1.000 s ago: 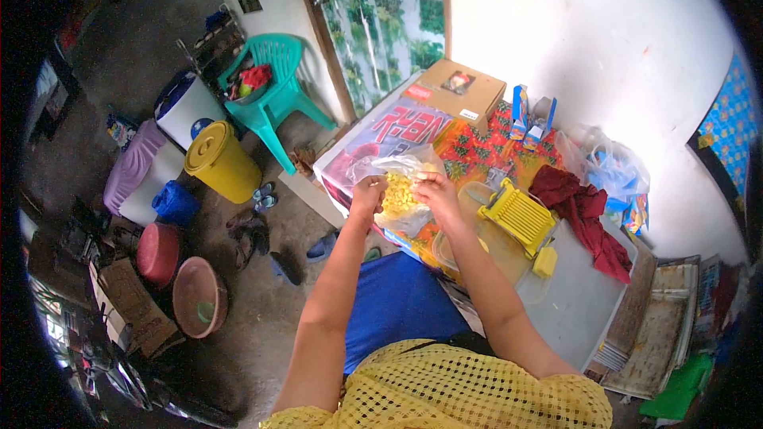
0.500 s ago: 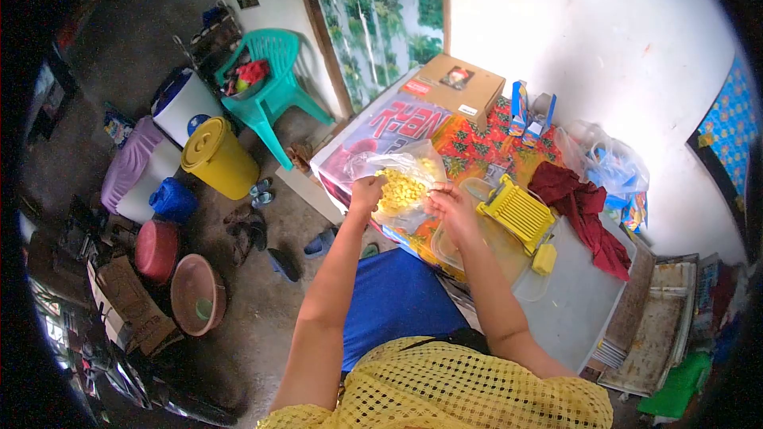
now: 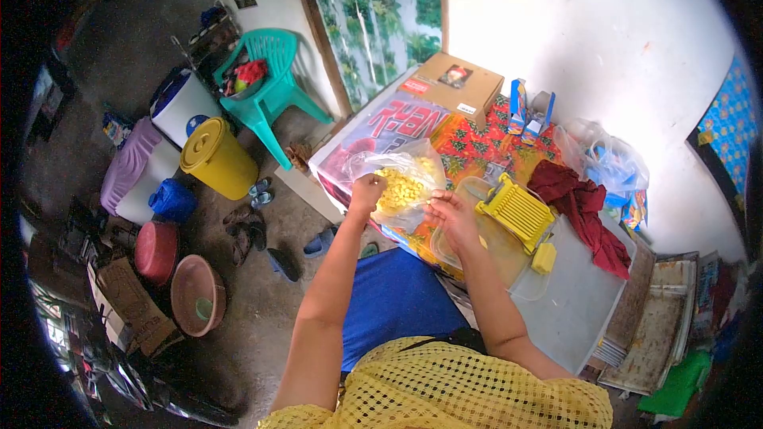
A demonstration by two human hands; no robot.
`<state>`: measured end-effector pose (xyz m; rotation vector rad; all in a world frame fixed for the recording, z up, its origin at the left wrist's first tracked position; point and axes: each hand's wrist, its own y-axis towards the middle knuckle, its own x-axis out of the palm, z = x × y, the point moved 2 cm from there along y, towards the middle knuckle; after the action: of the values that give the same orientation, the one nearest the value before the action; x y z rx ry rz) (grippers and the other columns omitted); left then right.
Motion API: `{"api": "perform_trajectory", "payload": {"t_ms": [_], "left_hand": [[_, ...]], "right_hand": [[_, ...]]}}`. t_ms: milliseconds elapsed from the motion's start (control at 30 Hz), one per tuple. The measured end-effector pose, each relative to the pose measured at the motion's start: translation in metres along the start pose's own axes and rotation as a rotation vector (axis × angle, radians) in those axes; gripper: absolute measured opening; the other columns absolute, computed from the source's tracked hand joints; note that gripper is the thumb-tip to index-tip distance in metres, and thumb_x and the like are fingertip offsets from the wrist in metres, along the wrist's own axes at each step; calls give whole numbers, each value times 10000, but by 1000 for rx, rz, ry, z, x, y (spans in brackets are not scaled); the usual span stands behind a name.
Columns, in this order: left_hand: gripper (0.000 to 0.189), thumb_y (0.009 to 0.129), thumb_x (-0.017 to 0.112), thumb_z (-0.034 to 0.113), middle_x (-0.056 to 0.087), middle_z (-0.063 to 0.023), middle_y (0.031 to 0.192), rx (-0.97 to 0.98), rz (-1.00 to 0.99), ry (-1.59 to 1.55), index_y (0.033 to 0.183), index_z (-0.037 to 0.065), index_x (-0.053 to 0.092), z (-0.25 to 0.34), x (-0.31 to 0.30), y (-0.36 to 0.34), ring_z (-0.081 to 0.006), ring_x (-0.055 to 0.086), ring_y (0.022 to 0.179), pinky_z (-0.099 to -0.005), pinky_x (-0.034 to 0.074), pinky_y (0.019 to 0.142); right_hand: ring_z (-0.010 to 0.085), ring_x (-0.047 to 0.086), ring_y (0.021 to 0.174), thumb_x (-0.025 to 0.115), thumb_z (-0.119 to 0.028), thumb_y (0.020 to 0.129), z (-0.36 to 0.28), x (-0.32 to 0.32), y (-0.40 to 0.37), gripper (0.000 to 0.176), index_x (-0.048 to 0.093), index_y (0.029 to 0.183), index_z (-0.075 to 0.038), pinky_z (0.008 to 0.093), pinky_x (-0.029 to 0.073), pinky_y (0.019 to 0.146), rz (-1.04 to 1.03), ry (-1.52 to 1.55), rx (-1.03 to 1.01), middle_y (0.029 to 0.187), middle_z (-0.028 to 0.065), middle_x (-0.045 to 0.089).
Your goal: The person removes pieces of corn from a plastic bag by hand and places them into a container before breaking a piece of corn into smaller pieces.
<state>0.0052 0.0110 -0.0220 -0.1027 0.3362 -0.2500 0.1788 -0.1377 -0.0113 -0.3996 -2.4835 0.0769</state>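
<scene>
A clear plastic bag [image 3: 427, 176] with small yellow pieces [image 3: 400, 191] in it lies at the near edge of the table, its mouth spread wide. My left hand [image 3: 368, 193] is closed on the bag's left side. At the opposite side, my right hand [image 3: 453, 214] pinches the bag's rim between thumb and fingers. Right of that hand, a yellow ridged slicer [image 3: 518, 216] rests over a clear plastic container [image 3: 497, 250]. A small yellow block [image 3: 544, 258] sits beside the slicer.
A dark red cloth [image 3: 574, 200] lies to the right, near plastic bags [image 3: 612, 163]. Behind are a cardboard box [image 3: 455, 83] and small blue boxes [image 3: 528, 115]. On the floor to the left stand a green chair [image 3: 274, 83], a yellow bucket [image 3: 218, 160] and basins [image 3: 199, 294].
My right hand has shifted very slightly, its fingers a little more spread at the bag's rim. The left hand and the bag stay almost where they were.
</scene>
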Motion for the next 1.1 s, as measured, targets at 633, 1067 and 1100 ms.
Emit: {"api": "perform_trajectory", "payload": {"t_ms": [633,1067,1100], "left_hand": [[312,682,630,287,638,-243,732,-7,29,489,782,-1,692,-24,6,15,-343,655,709,-404,508,677],[237,650,680,225,662,-206,771,143,88,409,795,39,704,-37,2,22,-322,660,736,-381,515,702],[238,649,682,225,662,-204,771,155,84,417,805,46,702,-34,2,20,-321,659,736,-380,514,701]], "right_hand": [[198,647,869,573,-49,868,3,-1,-7,165,554,1029,-17,314,548,748,-27,94,27,947,85,617],[205,650,875,575,-48,861,10,-7,-5,159,564,1018,-29,327,551,757,-38,129,37,937,83,623],[206,650,875,576,-49,861,10,-7,-5,159,564,1019,-30,328,552,758,-41,133,37,937,83,624]]}}
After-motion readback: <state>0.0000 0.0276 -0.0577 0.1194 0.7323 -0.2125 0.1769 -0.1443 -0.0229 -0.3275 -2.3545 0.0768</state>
